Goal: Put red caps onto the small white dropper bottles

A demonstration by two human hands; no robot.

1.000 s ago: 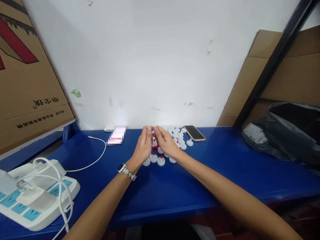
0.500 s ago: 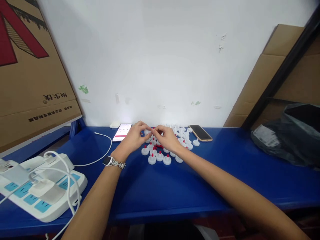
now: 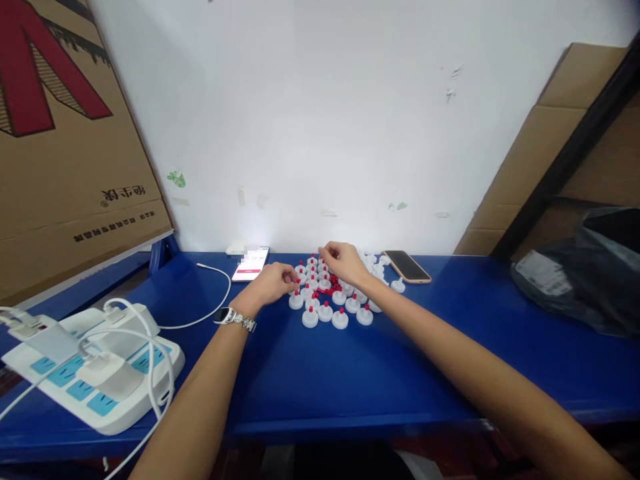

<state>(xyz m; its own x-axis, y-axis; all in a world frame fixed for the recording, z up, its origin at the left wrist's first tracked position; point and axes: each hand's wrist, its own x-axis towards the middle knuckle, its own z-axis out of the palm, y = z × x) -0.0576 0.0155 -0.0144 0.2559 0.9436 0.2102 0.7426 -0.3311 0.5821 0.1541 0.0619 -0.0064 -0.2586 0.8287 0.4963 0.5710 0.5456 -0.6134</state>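
Observation:
My left hand is closed, its fingertips at a red tip on the left edge of a group of white nozzle caps; the fingers partly hide the cap there. Above the far side of the group, my right hand has thumb and fingers pinched together; what they hold, if anything, is too small to make out. Several caps stand upright with red tips on their spouts. Loose red tips lie in a small heap among them. White caps without red tips are piled behind my right hand, partly hidden by it.
A lit phone lies behind my left hand, and a dark-screened phone lies right of the pile. A white power strip with plugs and cables occupies the left. A dark plastic bag sits at the right, cardboard at the left.
My hands, together over the caps before, have moved apart. The left has lowered to the group's left edge with its cap; the right has lifted away. The view has shifted slightly.

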